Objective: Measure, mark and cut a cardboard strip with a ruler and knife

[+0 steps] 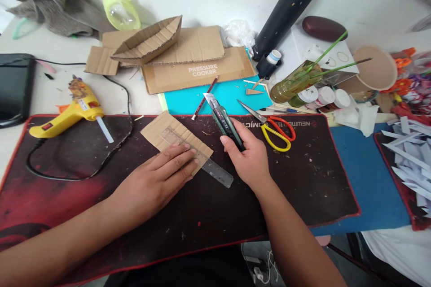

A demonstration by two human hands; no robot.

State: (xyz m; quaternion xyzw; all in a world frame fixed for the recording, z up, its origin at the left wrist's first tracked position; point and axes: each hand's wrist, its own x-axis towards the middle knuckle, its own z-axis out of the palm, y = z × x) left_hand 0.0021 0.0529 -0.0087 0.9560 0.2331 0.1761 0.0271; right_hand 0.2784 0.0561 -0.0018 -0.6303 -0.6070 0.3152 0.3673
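Note:
Flat on a clear ruler [218, 171] lies my left hand [164, 170], fingers stretched out and pressing down. Beneath the ruler is a small piece of corrugated cardboard [158, 128] on the dark desk mat [215, 219]. The ruler crosses the cardboard at a slant and sticks out past its right edge. My right hand [247, 152] grips a dark green utility knife [226, 122], held up to the right of the cardboard. Its blade points up and away from me, apart from the cardboard.
A yellow glue gun [67, 116] with a looping black cord rests at left. Right of the knife lie scissors [278, 132] with red and yellow handles. Behind are a pencil [205, 97], a cardboard boat shape [148, 42], cardboard sheets [168, 80], and a bottle holding green stems [296, 83].

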